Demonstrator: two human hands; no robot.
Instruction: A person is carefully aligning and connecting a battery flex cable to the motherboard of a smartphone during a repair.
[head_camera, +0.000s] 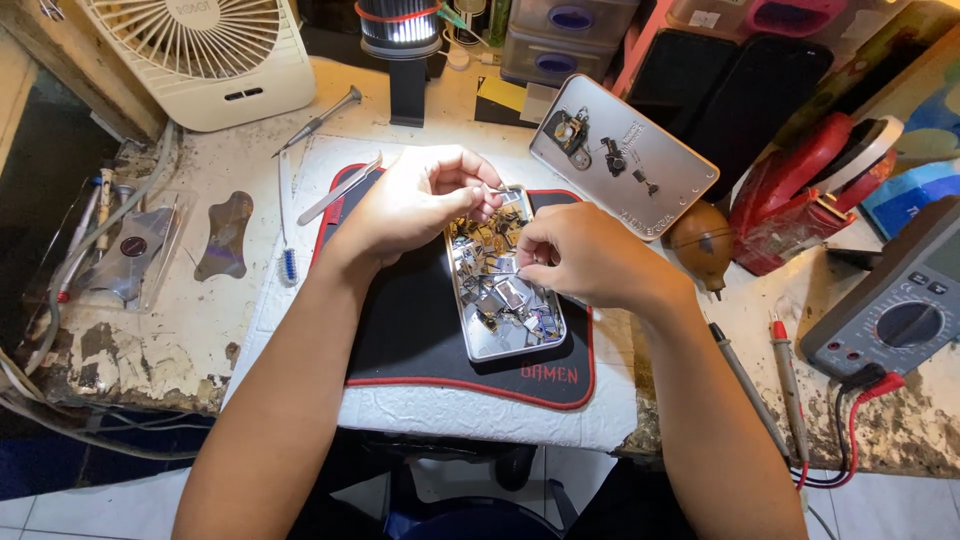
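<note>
A small metal part was pinched between the closed fingertips of the left hand (420, 195), while the right hand (575, 255) was closed on another tiny part, above one metal tray (470, 335) of phone components on one black mat (400, 320). Two multimeter probes (760, 375) were seen nearby.

Worn counter (190, 330), whitish top w/ chipped, stained patches, crumbling near edge. White paper sheet (430, 410) laid over its middle. Far left: cream desk fan (205, 55). Far centre: small lamp (400, 30) on black stand, strong white light on counter. Far right: grey plastic drawers (565, 35). Below near edge: pale tiled floor (80, 510), cables (60, 420) hanging at left.
</note>
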